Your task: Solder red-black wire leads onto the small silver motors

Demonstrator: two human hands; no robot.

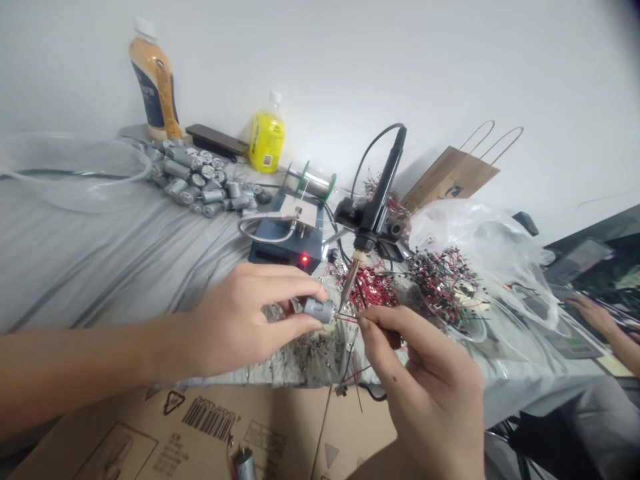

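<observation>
My left hand grips a small silver motor between thumb and fingers, its terminal end facing right. In a pinch, my right hand holds a thin wire whose end reaches the motor's terminals. The tip of a black soldering iron, fixed in a stand, points down at the spot where wire and motor meet. Whether the tip touches them I cannot tell. Behind the iron's tip lies a heap of red wires. A blue soldering station with a lit red light stands behind my left hand.
Many silver motors are piled at the back left beside a clear plastic bowl. A solder spool, yellow bottle and paper bag stand behind. Black-and-red wires lie right; another person's hand is farther right. A cardboard box is below.
</observation>
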